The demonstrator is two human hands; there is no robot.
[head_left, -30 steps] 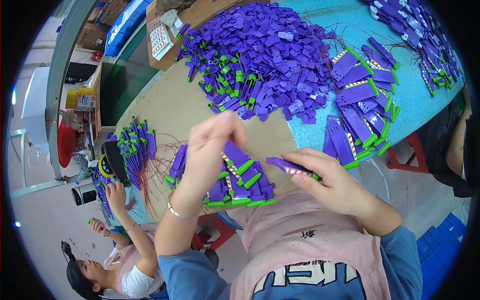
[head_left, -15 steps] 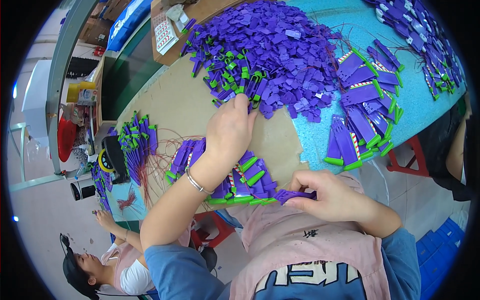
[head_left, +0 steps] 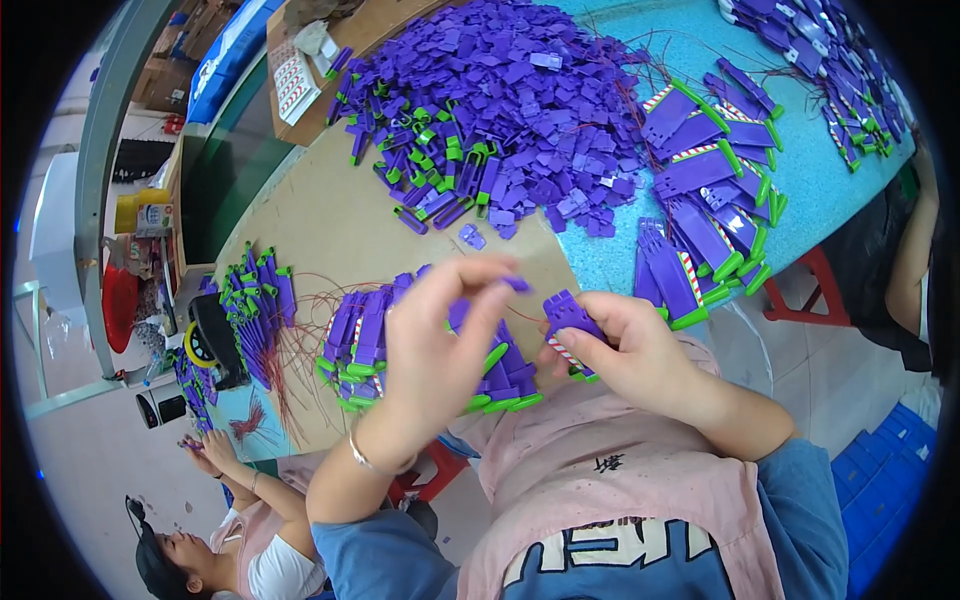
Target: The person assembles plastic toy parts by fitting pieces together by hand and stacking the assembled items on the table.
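- Purple small piece (head_left: 517, 284) sits pinched between the fingertips of your left hand (head_left: 440, 350).
- Your right hand (head_left: 630, 355) grips a purple part (head_left: 570, 318) with a striped edge, just beside it.

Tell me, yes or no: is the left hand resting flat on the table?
No, the left hand is raised above the table, pinching a small purple piece at its fingertips.

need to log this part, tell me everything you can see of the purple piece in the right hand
The purple piece looks like moulded plastic, flat and roughly rectangular, with ribbed fingers along its upper end. A red-and-white striped strip runs along its lower edge, and a bit of green shows beneath it. It is tilted, held above the table's near edge by the right hand, thumb and fingers pinching its lower part. The left hand is close beside it, holding a small purple bit at its fingertips, apart from the piece.
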